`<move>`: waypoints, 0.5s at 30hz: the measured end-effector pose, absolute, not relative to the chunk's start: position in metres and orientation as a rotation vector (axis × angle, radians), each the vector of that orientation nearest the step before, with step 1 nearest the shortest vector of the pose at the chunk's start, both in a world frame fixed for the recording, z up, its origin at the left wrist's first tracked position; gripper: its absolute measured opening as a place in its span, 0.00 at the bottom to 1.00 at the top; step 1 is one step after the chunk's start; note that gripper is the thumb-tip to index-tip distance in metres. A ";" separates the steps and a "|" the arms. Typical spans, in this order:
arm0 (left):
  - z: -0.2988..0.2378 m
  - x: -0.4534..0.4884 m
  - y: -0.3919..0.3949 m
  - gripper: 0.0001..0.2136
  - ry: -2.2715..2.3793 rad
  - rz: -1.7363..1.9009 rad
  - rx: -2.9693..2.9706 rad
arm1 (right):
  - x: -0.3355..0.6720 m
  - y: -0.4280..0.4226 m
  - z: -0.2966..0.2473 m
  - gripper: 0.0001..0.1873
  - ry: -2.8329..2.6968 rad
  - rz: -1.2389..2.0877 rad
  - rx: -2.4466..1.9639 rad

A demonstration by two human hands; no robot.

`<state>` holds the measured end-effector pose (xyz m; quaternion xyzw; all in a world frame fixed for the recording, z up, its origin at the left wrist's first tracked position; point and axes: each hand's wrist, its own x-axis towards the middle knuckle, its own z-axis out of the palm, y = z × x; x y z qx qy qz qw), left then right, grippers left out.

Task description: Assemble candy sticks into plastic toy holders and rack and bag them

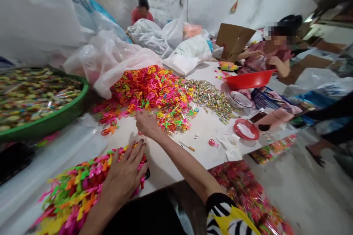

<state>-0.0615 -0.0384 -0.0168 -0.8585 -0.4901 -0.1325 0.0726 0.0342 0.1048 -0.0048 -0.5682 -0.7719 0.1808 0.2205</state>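
Note:
My left hand lies with its fingers stretched flat over rows of bright plastic pieces in pink, green, orange and yellow. The dark edge of something flat shows under these rows, beside my fingertips. At the near edge of a big loose heap of small plastic pieces with ring-shaped ends, my right hand is closed, its fingers curled down and away from view. Whatever it pinches is hidden behind the knuckles.
A green tub of small wrapped items stands at left. Small tubes lie beyond the heap on the white table, with a red basket and a cigarette. Two people sit beyond; packed bundles lie below the edge.

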 end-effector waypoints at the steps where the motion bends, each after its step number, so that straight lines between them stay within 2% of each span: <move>1: -0.015 -0.061 -0.039 0.23 -1.486 -0.386 -2.576 | 0.034 0.105 -0.007 0.13 -2.193 0.485 -1.572; 5: -0.010 -0.059 -0.040 0.23 -1.528 -0.334 -2.561 | 0.027 0.112 -0.007 0.10 -2.359 0.490 -1.556; 8: -0.008 -0.059 -0.041 0.23 -1.532 -0.346 -2.554 | 0.032 0.107 0.003 0.16 -2.353 0.412 -1.558; 11: -0.008 -0.060 -0.042 0.23 -1.535 -0.370 -2.562 | 0.060 0.084 0.007 0.18 -2.067 0.402 -1.509; 15: -0.007 -0.060 -0.042 0.24 -1.548 -0.343 -2.582 | 0.118 0.041 -0.021 0.09 -1.470 0.704 -1.401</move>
